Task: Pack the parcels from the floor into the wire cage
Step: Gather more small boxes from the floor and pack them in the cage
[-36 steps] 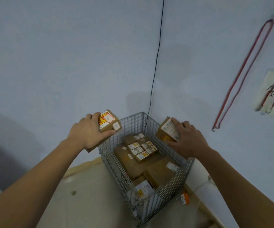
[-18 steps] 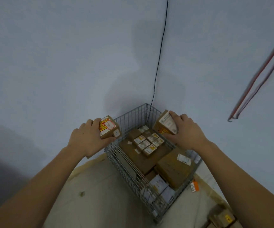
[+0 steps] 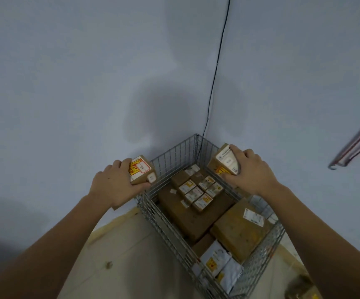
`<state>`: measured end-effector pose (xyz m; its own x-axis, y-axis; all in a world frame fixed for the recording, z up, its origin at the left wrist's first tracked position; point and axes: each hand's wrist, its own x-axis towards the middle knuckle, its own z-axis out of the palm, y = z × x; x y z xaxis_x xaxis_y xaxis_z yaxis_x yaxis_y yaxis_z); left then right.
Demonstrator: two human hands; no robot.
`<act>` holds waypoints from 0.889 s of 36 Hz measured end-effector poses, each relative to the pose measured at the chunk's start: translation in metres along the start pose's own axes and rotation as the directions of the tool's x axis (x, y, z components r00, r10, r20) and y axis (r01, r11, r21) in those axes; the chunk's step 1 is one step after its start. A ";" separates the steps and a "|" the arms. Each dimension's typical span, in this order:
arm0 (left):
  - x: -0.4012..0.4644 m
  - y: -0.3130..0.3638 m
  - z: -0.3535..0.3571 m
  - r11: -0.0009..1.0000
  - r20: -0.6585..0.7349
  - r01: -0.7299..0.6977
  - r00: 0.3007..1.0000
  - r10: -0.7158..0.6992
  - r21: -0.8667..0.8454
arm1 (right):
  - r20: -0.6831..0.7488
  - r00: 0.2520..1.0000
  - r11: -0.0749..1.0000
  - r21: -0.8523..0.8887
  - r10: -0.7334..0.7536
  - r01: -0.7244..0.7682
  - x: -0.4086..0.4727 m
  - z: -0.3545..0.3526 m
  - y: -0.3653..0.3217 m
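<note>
Both hands have drawn closer to the wire cage (image 3: pixel 198 229), already part-filled with parcels: left hand (image 3: pixel 114 186) grasping a red-labelled box (image 3: pixel 142 172), right hand (image 3: pixel 251 172) clutching a white-labelled box (image 3: pixel 223 161), neither yet dropped inside.

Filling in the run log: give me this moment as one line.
left hand: holds small box beside wire cage | right hand: holds labelled box over cage | neither box set down

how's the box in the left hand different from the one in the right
The left box carries a red and yellow label; the right box carries a mostly white one. The left box hangs outside the wire cage, the right box over its far corner. Both are small brown cartons.
</note>
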<state>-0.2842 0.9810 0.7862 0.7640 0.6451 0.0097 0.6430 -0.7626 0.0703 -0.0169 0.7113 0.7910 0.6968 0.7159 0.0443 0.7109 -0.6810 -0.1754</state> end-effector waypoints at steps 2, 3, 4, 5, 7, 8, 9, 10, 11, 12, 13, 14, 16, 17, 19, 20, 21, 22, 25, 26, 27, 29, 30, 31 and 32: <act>0.021 0.000 0.004 1.000 0.005 -0.010 1.000 0.010 -0.007 | 0.005 1.000 1.000 0.001 0.013 -0.013 0.013 0.001 0.001; 0.031 0.000 0.006 1.000 0.011 -0.018 1.000 0.018 -0.009 | 0.005 1.000 1.000 0.002 0.018 -0.018 0.020 0.002 0.001; 0.041 0.000 0.008 1.000 0.020 -0.028 0.999 0.029 -0.007 | 0.005 1.000 1.000 0.003 0.029 -0.029 0.027 0.003 0.001; 0.053 -0.001 0.010 0.999 0.032 -0.041 0.999 0.041 -0.002 | 0.008 0.999 0.999 0.003 0.045 -0.045 0.034 0.004 0.001; 0.075 -0.004 0.015 0.998 0.059 -0.065 0.996 0.065 0.000 | 0.016 0.997 0.997 0.000 0.078 -0.078 0.048 0.008 0.000; 0.087 -0.007 0.018 0.997 0.072 -0.077 0.994 0.078 -0.007 | 0.019 0.995 0.995 0.004 0.096 -0.097 0.055 0.012 0.000; 0.098 -0.011 0.020 0.996 0.082 -0.089 0.993 0.090 -0.018 | 0.021 0.993 0.993 0.012 0.116 -0.116 0.061 0.015 0.000; 0.109 -0.015 0.023 0.994 0.087 -0.101 0.991 0.103 -0.032 | 0.025 0.990 0.990 0.021 0.137 -0.138 0.067 0.019 0.000; 0.121 -0.020 0.027 0.993 0.088 -0.113 0.989 0.117 -0.043 | 0.032 0.987 0.987 0.024 0.160 -0.160 0.072 0.023 -0.001; 0.132 -0.025 0.030 0.991 0.089 -0.128 0.987 0.132 -0.049 | 0.041 0.982 0.983 0.020 0.182 -0.183 0.078 0.029 -0.001; 0.143 -0.031 0.033 0.988 0.093 -0.146 0.984 0.150 -0.051 | 0.054 0.977 0.978 0.013 0.207 -0.208 0.083 0.033 -0.002; 0.154 -0.035 0.036 0.985 0.100 -0.167 0.980 0.172 -0.052 | 0.067 0.970 0.972 0.006 0.233 -0.234 0.087 0.038 -0.004; 0.176 -0.045 0.041 0.977 0.118 -0.204 0.970 0.211 -0.065 | 0.087 0.955 0.959 0.000 0.284 -0.285 0.093 0.046 -0.007; 0.188 -0.049 0.044 0.972 0.125 -0.222 0.965 0.230 -0.071 | 0.090 0.947 0.951 0.000 0.308 -0.309 0.095 0.051 -0.009; 0.208 -0.055 0.048 0.964 0.142 -0.253 0.954 0.262 -0.082 | 0.095 0.932 0.936 0.002 0.349 -0.351 0.096 0.059 -0.012; 0.218 -0.055 0.050 0.959 0.150 -0.270 0.948 0.281 -0.090 | 0.094 0.923 0.927 0.000 0.373 -0.374 0.096 0.064 -0.014; 0.227 -0.055 0.053 0.953 0.157 -0.287 0.941 0.300 -0.100 | 0.091 0.914 0.918 -0.006 0.395 -0.396 0.096 0.068 -0.015; 0.237 -0.053 0.055 0.946 0.163 -0.304 0.934 0.319 -0.111 | 0.091 0.904 0.908 -0.012 0.418 -0.419 0.095 0.072 -0.016; 0.264 -0.040 0.066 0.924 0.174 -0.353 0.911 0.375 -0.144 | 0.091 0.871 0.874 -0.003 0.483 -0.485 0.092 0.082 -0.021; 0.272 -0.034 0.071 0.916 0.183 -0.372 0.900 0.396 -0.153 | 0.092 0.860 0.863 0.002 0.503 -0.505 0.091 0.086 -0.021; 0.280 -0.026 0.075 0.907 0.191 -0.389 0.889 0.416 -0.163 | 0.091 0.849 0.852 0.010 0.520 -0.523 0.090 0.089 -0.021; 0.294 -0.012 0.087 0.886 0.208 -0.430 0.863 0.460 -0.175 | 0.091 0.829 0.830 0.034 0.553 -0.557 0.090 0.099 -0.019; 0.302 -0.004 0.092 0.875 0.218 -0.452 0.849 0.481 -0.170 | 0.096 0.814 0.815 0.045 0.572 -0.578 0.091 0.105 -0.017; 0.310 0.003 0.098 0.866 0.228 -0.474 0.836 0.499 -0.158 | 0.103 0.799 0.798 0.057 0.593 -0.599 0.093 0.111 -0.014; 0.317 0.011 0.105 0.858 0.234 -0.492 0.826 0.513 -0.145 | 0.106 0.786 0.784 0.070 0.609 -0.617 0.095 0.119 -0.011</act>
<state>-0.0293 1.1726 0.6853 0.9732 0.1302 -0.1898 0.1681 -0.9653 0.1999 0.0299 0.8053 0.6799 0.9705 0.1643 -0.1762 0.1209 -0.9648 -0.2335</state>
